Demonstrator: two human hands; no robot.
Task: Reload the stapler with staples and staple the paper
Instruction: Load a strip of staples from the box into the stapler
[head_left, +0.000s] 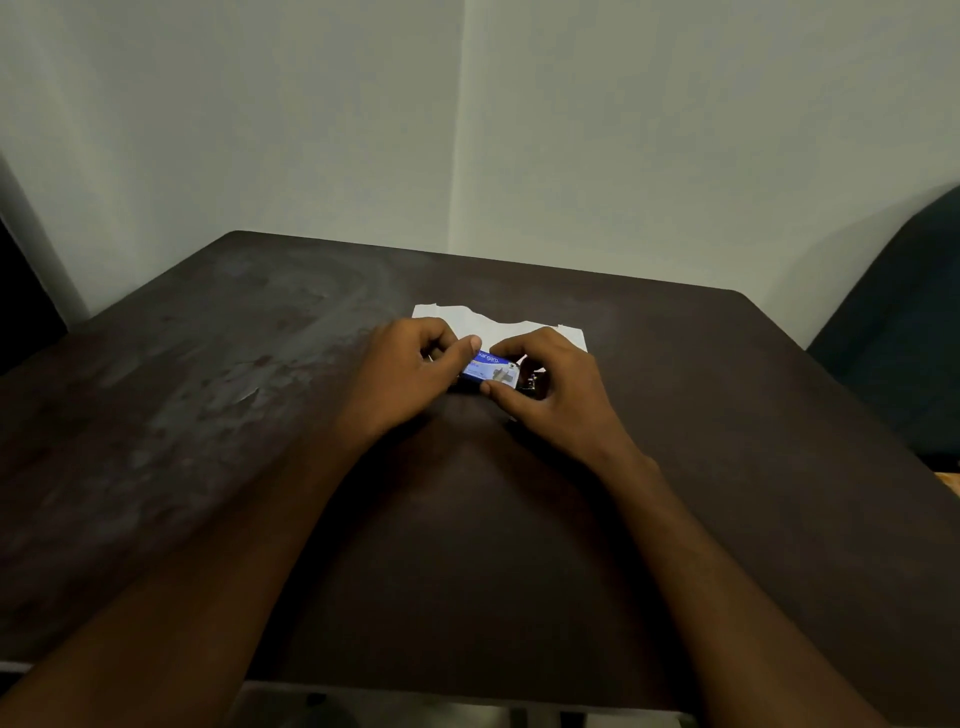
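Much of the paper was covered by the two hands, so only its far edge, torn or cut into an uneven outline, and a strip on either side showed. A small blue staple box lay just in front of that paper, held between both hands; its printing was too small to read in full. The left hand had its thumb pressed on the box's left end and its other fingers curled behind it. The right hand pinched the box's right end with thumb and fingers. A bit of metal glinted under the right palm, beside the box, possibly the stapler, but too hidden to tell. Everything rested on a dark brown table, worn and scuffed to the left of the paper. Beyond the paper rose a pale wall, and a dark chair stood far to its right.
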